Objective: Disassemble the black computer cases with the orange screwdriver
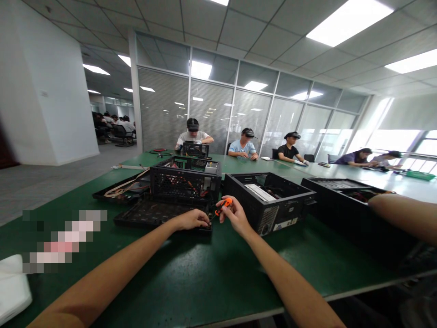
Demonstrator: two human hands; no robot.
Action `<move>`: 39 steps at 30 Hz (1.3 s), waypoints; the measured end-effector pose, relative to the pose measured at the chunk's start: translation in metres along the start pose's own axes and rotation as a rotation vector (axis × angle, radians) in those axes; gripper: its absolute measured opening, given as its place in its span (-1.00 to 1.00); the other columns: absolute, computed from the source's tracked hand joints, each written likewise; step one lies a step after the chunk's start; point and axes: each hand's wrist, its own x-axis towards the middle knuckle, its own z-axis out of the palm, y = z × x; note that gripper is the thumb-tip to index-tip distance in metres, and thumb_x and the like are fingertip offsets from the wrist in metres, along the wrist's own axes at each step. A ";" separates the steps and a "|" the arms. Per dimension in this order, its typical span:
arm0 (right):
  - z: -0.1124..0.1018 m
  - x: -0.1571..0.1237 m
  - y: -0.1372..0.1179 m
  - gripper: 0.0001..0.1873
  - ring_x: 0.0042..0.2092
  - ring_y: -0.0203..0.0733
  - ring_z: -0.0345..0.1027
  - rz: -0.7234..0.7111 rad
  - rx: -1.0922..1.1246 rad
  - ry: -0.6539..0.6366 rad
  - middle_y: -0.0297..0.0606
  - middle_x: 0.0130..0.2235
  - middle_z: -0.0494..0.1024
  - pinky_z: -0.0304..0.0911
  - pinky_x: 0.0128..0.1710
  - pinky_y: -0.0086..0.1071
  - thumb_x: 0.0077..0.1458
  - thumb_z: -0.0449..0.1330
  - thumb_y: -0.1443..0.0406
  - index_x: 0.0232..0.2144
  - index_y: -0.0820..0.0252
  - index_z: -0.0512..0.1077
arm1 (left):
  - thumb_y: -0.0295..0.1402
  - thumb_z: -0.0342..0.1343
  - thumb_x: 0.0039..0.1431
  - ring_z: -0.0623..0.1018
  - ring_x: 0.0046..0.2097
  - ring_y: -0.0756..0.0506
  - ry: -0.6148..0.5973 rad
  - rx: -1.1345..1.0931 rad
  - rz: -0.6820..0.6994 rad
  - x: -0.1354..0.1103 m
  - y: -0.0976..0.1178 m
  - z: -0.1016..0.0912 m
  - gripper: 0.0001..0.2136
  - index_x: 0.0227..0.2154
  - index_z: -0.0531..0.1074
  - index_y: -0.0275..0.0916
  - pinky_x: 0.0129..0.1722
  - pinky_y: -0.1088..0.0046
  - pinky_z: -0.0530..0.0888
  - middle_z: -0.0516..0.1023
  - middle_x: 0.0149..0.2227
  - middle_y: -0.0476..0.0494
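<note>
My right hand (235, 214) is closed round an orange-handled screwdriver (222, 205), whose tip points left and down toward the front edge of a black panel (150, 213) lying flat on the green table (205, 273). My left hand (193, 219) rests curled on that panel's front right corner, right by the screwdriver tip; whether it pinches anything is hidden. Just behind the panel stands an open black computer case (186, 180) with cables inside.
A second open black case (269, 196) stands to the right, and a third (344, 191) beyond it under another person's forearm (403, 214). A detached side panel with cables (123, 189) lies at left. White cloth (12, 287) sits at the near left. Several people work at the far side.
</note>
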 end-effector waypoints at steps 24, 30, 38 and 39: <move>-0.001 0.001 0.005 -0.73 -0.61 -0.42 0.32 -0.004 0.051 0.019 -0.32 -0.26 0.39 0.28 -0.68 -0.47 0.08 0.05 0.22 -0.19 0.10 0.07 | -0.35 0.15 -0.09 0.46 -0.29 -0.02 0.011 -0.070 -0.008 0.000 -0.002 0.001 -0.79 -0.36 0.48 -0.34 -0.22 0.50 0.34 0.53 -0.35 -0.10; 0.000 0.003 0.009 -0.74 -0.64 -0.46 0.28 0.030 -0.051 0.065 -0.33 -0.29 0.41 0.21 -0.72 -0.54 0.02 0.12 0.23 -0.29 0.14 0.11 | -0.36 0.16 -0.10 0.45 -0.29 -0.02 0.013 -0.096 -0.019 -0.001 0.001 0.002 -0.79 -0.37 0.47 -0.34 -0.23 0.49 0.34 0.52 -0.35 -0.10; -0.001 0.000 0.004 -0.64 -0.66 -0.46 0.26 -0.007 0.004 0.046 -0.35 -0.33 0.43 0.20 -0.72 -0.54 0.01 0.14 0.25 -0.18 0.11 0.08 | -0.36 0.18 -0.12 0.45 -0.29 -0.02 0.033 -0.096 -0.031 -0.002 0.005 0.002 -0.79 -0.38 0.48 -0.34 -0.23 0.50 0.34 0.52 -0.36 -0.10; -0.001 -0.001 0.003 -0.65 -0.63 -0.45 0.28 -0.017 0.013 0.025 -0.33 -0.31 0.42 0.23 -0.70 -0.53 0.02 0.13 0.24 -0.16 0.12 0.09 | -0.35 0.17 -0.12 0.46 -0.29 -0.02 0.032 -0.096 -0.032 -0.002 0.004 0.002 -0.79 -0.38 0.48 -0.34 -0.23 0.50 0.34 0.52 -0.35 -0.10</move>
